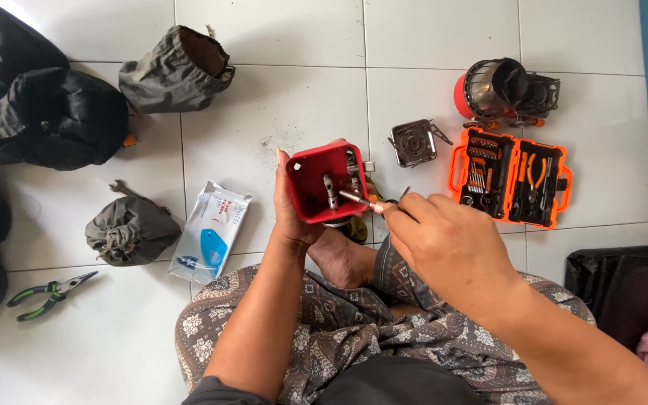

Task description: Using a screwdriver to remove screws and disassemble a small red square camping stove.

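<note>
head view. orange tool case (pixel 510 177), lying open on the white tiled floor (pixel 279 97) toward its right edge; its two halves hold rows of small bits and hand tools, among them small pliers. behind it, a red-based round appliance part (pixel 498 88) on its side. just left of the case, a small square metal part (pixel 412 142). a grey drawstring pouch (pixel 176 71), mouth open, lies near the floor's far edge; contents cannot be told. a second pouch (pixel 130 231), tied shut, lies toward the left edge, beside a white-and-blue packet (pixel 211 230). green-handled pliers (pixel 48 292) rest near the near-left corner. black bags (pixel 35 112) fill the far-left corner.

left hand (pixel 294 214): closed around the red square housing (pixel 326 182), held above the lap with its open side facing up, metal fittings inside. right hand (pixel 448 240): fingers pinched narrowly on a thin screwdriver (pixel 361 200), its tip inside the housing.
</note>
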